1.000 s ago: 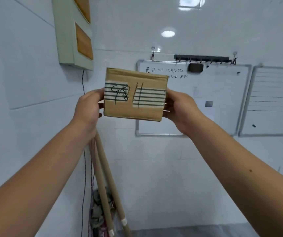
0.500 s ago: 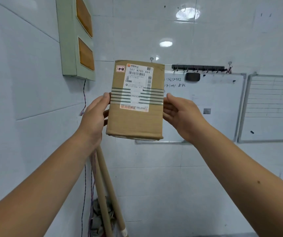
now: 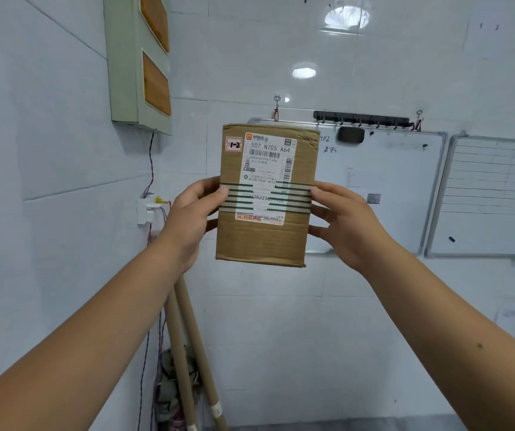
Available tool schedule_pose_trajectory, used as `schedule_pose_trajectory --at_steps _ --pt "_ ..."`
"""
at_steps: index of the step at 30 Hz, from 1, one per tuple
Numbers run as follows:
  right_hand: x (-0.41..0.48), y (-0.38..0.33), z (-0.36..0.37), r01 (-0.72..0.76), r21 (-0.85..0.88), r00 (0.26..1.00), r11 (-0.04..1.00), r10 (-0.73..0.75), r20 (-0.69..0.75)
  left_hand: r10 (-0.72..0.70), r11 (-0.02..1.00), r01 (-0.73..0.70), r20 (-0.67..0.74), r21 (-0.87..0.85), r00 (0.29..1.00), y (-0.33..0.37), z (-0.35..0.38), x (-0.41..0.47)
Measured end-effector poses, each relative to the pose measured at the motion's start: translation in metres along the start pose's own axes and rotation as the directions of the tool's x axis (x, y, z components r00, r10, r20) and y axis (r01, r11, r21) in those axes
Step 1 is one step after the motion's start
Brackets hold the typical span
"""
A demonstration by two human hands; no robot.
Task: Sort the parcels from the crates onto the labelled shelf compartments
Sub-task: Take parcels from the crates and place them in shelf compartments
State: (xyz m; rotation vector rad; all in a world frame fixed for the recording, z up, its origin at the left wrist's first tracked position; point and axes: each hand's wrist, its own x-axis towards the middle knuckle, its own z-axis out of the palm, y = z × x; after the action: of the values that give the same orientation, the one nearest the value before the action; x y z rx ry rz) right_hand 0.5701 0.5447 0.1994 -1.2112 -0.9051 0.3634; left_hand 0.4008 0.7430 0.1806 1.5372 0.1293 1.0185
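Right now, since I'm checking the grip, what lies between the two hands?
Head view: the cardboard parcel, gripped at its sides by left hand and right hand.

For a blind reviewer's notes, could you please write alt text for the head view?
A left hand and a right hand hold a brown cardboard parcel upright by its sides, shipping label and a sticker marked 1-2 facing the camera. Behind: white tiled wall, two whiteboards.
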Motion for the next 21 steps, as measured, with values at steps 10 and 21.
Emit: schedule_pose_trajectory --at_steps 10,21 --pt "-0.05 0.005 -0.031 0.004 -0.152 0.978 0.988 -0.036 -0.207 -0.026 0.988 0.055 0.193 -0.146 0.981 -0.036 0.051 -0.002" --pt "-0.213 -0.029 -0.013 -0.05 -0.264 0.776 0.963 -0.129 -0.618 0.073 0.955 0.153 0.699 -0.255 0.711 -0.029 0.118 -0.059"
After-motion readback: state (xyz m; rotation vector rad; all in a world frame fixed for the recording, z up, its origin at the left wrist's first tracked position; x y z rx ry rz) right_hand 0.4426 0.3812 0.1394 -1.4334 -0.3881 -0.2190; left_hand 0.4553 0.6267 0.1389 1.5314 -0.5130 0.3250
